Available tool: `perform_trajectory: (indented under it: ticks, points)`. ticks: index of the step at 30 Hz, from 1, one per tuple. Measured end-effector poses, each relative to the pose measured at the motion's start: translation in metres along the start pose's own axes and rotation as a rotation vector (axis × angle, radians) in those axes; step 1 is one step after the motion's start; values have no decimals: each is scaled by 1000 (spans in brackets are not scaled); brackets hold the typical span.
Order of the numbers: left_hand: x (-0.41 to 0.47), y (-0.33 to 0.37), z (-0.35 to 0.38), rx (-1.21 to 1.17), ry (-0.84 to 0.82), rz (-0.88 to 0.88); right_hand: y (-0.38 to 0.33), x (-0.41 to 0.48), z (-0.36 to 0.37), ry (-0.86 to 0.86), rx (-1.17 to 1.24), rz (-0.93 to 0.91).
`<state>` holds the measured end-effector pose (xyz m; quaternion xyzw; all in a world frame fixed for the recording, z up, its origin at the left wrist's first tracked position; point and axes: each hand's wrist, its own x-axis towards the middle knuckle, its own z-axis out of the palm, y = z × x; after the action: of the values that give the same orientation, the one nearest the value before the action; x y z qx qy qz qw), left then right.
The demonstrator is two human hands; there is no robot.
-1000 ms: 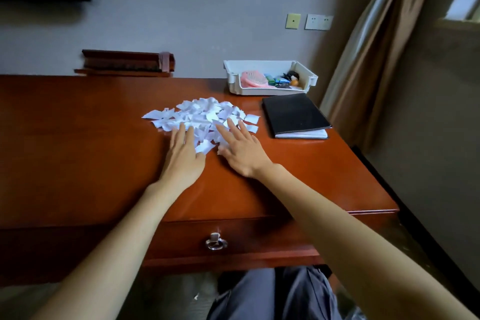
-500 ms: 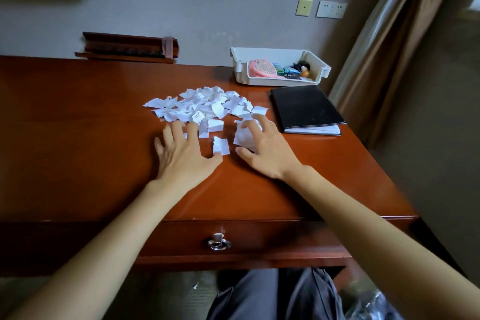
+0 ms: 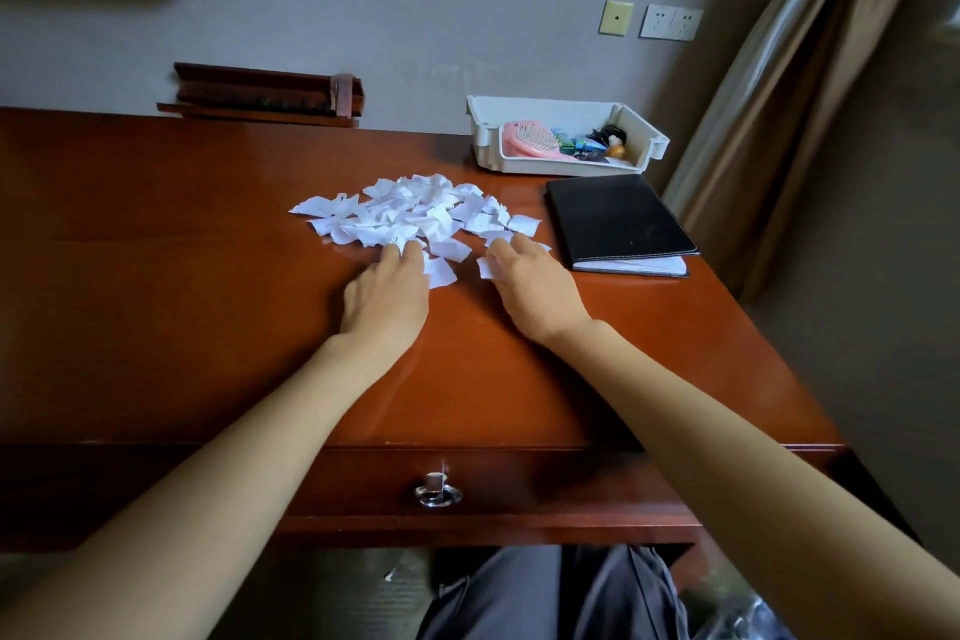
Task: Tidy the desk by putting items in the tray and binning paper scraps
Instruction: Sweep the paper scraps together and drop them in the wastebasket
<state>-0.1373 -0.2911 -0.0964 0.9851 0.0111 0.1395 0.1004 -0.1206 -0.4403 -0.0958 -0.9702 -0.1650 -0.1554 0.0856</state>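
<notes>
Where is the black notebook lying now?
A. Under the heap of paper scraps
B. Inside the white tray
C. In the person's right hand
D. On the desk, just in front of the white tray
D: the black notebook lies flat on the desk, on the near side of the white tray, to the right of the paper scraps; neither hand touches it.

place: likely hotel room | cues: wooden desk (image 3: 156,276), curtain (image 3: 779,94), wall sockets (image 3: 670,22)

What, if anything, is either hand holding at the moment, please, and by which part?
Nothing is held. The left hand and right hand lie palm down on the desk, fingertips touching the near edge of the paper scraps.
</notes>
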Motion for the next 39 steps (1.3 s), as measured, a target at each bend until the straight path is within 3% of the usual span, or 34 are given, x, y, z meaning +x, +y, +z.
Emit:
perform_trajectory:
  ticks: [3,8,15,22,27,31,39]
  points:
    - [2,-3,-1,-116,57,-22,-2,0,-2,42,-30,63]
    - [3,-8,-7,-529,168,-116,1,3,-4,116,113,253]
    - [3,7,-32,-763,302,-135,1,4,-32,165,359,345]
    - [-17,72,-46,-1016,259,-71,28,-30,-70,277,449,391]
    - [-55,163,-30,-1227,60,17,84,-94,-88,424,343,502]
    - [-91,233,-11,-1363,-148,98,125,-155,-95,430,323,675]
    - [-181,357,74,-1253,-617,122,228,-306,-65,339,193,1074]
